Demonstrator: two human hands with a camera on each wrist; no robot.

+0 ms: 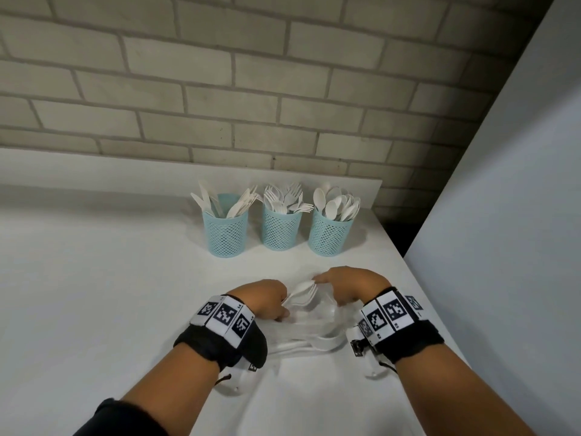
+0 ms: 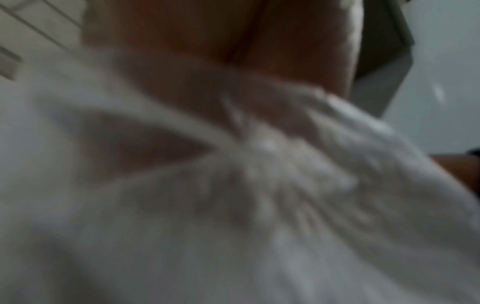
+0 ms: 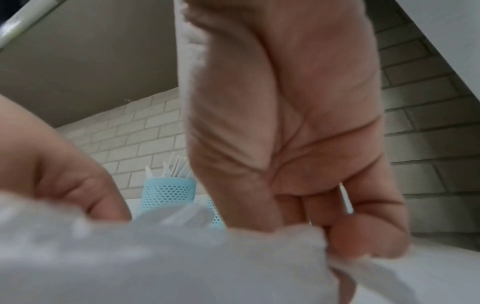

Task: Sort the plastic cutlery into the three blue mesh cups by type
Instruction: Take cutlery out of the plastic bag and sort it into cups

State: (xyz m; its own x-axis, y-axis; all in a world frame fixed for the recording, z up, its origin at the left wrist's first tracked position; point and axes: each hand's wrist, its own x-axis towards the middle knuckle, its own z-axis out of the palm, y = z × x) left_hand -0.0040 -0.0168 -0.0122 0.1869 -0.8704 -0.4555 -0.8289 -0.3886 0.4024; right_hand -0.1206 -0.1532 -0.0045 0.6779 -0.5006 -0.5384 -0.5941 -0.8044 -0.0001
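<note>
Three blue mesh cups stand at the back of the white table: the left cup holds knives, the middle cup forks, the right cup spoons. Near the front lies a clear plastic bag with white cutlery inside. A small bundle of forks and a spoon sticks out between my hands. My left hand grips the bag around the bundle's handles. My right hand pinches the bag's film with curled fingers, a thin white piece between them. The left wrist view is blurred, showing crumpled bag.
A brick wall runs behind the cups. A tall white panel rises to the right of the table edge. Bare table surface lies to the left of my hands.
</note>
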